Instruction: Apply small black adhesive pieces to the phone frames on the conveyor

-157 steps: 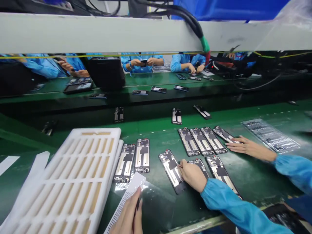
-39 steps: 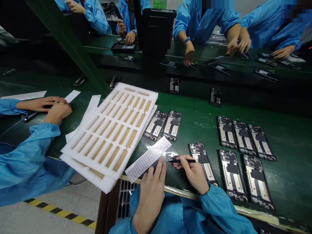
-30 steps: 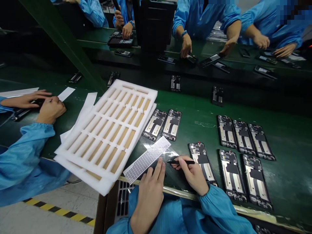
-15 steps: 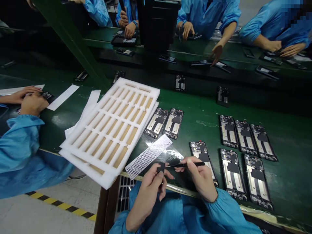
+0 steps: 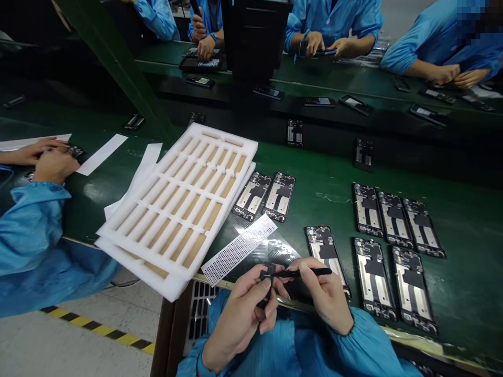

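My left hand (image 5: 245, 309) pinches a small black part (image 5: 268, 271) between thumb and fingers; its exact kind is unclear. Black tweezers (image 5: 310, 272) sit in my right hand (image 5: 328, 296), their tips at the black part. Just beyond my right hand lies an opened phone body (image 5: 326, 248), inner side up, with a small red spot at its top edge. A white strip dotted with small black pieces (image 5: 239, 251) rests on the bench to the left, near a clear plastic sheet (image 5: 285, 250).
Stacked white foam trays (image 5: 181, 193) overhang the bench edge. Several opened phone bodies (image 5: 375, 277) lie to the right, two (image 5: 280, 196) beside the foam. Phones (image 5: 294, 132) rest on the dark belt. A co-worker's hands (image 5: 55, 162) work at left; others sit opposite.
My left hand has turned slightly, and the tweezers and black part now meet more closely. Across the bench, a co-worker's outstretched hand has drawn back to a phone held with both hands.
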A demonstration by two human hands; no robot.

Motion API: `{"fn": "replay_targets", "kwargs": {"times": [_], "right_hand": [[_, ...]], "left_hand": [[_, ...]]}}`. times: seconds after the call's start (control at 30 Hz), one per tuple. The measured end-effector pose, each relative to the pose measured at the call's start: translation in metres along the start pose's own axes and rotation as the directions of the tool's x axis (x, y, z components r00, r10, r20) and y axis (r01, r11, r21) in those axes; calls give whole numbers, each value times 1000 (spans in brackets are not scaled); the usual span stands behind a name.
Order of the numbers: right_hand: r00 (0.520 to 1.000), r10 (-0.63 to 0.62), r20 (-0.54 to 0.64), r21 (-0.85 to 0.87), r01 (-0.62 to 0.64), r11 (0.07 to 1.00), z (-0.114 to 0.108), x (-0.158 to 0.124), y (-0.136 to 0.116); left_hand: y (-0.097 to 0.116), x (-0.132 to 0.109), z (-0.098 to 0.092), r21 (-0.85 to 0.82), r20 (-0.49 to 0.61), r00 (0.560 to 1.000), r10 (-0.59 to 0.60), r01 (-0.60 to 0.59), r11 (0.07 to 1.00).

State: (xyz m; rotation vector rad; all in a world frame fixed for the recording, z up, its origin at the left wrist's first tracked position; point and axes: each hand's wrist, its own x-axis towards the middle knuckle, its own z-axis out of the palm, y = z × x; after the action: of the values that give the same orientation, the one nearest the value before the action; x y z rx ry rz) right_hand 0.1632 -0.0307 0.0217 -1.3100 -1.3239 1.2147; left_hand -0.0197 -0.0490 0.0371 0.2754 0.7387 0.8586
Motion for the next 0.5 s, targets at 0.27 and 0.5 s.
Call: {"fn": "replay_targets", "kwargs": {"times": [0.27, 0.5], "right_hand": [[998, -45, 38, -72, 47, 996, -3, 0, 3], [995, -75, 68, -112, 82, 990, -7, -5, 0]], "left_hand": [[1, 0, 2, 27, -2, 1000, -1, 1, 1000], [0, 0, -1, -14, -33, 999, -12, 11, 1000]]}}
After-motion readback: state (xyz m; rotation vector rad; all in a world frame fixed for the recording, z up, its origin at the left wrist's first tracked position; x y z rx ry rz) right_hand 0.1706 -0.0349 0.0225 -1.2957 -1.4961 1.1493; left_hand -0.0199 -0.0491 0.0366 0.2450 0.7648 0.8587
